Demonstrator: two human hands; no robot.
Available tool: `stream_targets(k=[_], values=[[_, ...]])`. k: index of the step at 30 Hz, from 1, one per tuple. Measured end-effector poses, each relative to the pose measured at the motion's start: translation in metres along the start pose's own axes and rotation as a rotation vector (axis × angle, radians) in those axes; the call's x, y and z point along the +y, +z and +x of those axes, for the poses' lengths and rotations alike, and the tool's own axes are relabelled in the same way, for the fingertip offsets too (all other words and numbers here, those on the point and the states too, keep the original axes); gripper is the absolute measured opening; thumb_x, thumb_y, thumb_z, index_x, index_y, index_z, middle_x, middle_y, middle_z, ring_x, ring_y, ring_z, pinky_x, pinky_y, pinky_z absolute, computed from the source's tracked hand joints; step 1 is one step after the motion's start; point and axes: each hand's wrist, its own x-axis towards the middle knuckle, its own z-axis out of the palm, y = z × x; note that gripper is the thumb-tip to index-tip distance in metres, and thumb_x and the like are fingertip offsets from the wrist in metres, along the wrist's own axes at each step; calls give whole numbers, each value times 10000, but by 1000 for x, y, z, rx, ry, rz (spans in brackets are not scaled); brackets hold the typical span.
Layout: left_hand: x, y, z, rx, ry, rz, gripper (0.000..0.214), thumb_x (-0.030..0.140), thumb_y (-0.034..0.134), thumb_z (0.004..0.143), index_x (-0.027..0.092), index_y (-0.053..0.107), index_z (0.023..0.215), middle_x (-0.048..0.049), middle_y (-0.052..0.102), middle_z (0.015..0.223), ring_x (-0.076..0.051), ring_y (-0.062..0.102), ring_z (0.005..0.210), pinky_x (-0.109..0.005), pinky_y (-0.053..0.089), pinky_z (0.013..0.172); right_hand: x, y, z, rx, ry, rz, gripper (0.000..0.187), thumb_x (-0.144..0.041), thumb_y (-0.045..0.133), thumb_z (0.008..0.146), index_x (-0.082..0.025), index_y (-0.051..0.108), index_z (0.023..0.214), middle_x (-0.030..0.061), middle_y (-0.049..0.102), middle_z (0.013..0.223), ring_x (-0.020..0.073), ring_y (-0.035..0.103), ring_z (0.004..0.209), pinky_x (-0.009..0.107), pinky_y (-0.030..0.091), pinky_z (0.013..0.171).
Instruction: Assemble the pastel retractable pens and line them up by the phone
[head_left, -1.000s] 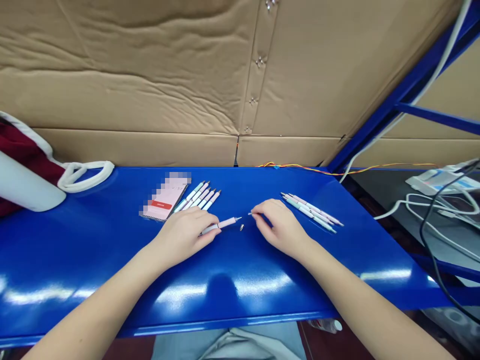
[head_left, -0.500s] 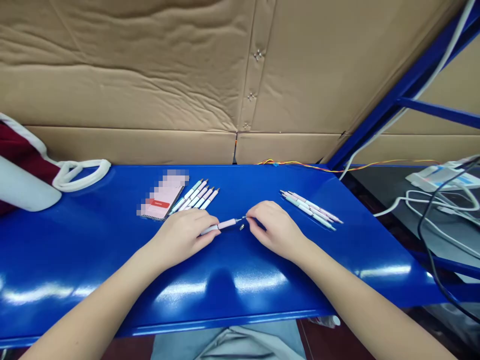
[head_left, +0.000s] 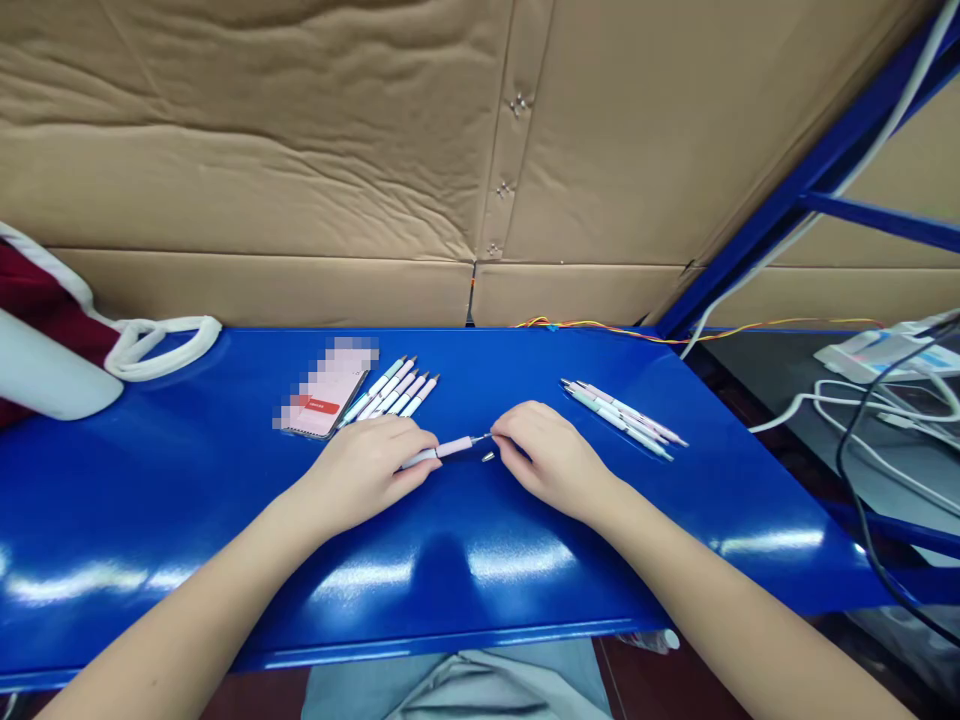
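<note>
A pink pen (head_left: 444, 451) is gripped by the left hand (head_left: 364, 472), low over the blue counter (head_left: 187, 510), with its narrow end pointed right. The thin metal tip (head_left: 481, 436) at that end is pinched by the right hand (head_left: 551, 460), so the two hands stand slightly apart, bridged by the pen. A small metal part (head_left: 488, 457) lies on the counter just below the tip. Beyond the hands, a row of pastel pens (head_left: 391, 389) lies beside a pink card (head_left: 326, 400) with blurred print, and a second bundle of pens (head_left: 621, 420) lies to the right. A white bag (head_left: 52, 365) sits at the left end, with white cables (head_left: 847, 405) off to the right. A cardboard wall (head_left: 262, 170) closes the view.
</note>
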Motion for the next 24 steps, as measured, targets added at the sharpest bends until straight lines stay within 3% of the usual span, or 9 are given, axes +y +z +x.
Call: stream_targets(k=[8, 13, 16, 19, 24], values=[[2, 1, 1, -16, 20, 2, 202, 342, 478, 911, 220, 625, 979, -14, 660, 888, -158, 599, 824, -267, 445, 726, -5, 2, 1, -71, -9, -6, 174, -180, 434, 911, -158, 607, 904, 94, 658, 865, 200, 579, 835, 361, 454, 780], [5, 3, 2, -28, 41, 9, 209, 340, 462, 921, 211, 620, 966, -21, 664, 878, -166, 601, 816, -267, 437, 710, -9, 6, 1, -46, 20, 123, 155, -149, 454, 891, -171, 593, 957, 77, 677, 920, 190, 608, 869, 341, 469, 808], [3, 2, 2, -25, 33, -3, 206, 342, 464, 921, 217, 617, 981, -18, 662, 883, -164, 599, 817, -265, 438, 717, -7, 1, -1, -32, 121, 216, 300, -149, 521, 843, -178, 523, 1141, 63, 673, 976, 181, 624, 892, 329, 475, 822], [0, 1, 1, -22, 10, -13, 209, 351, 472, 915, 226, 619, 995, -14, 660, 908, -160, 600, 837, -265, 445, 741, -1, -5, -1, -122, 175, 174, 431, -206, 606, 794, -182, 496, 1211, 70, 643, 983, 208, 605, 907, 367, 468, 828], [-2, 0, 1, -32, -17, -8, 220, 359, 474, 910, 232, 627, 1005, -17, 663, 917, -166, 606, 843, -268, 453, 747, 5, -2, 1, -324, 83, 49, 147, -208, 552, 856, -181, 637, 973, 77, 597, 889, 194, 578, 833, 338, 467, 751]])
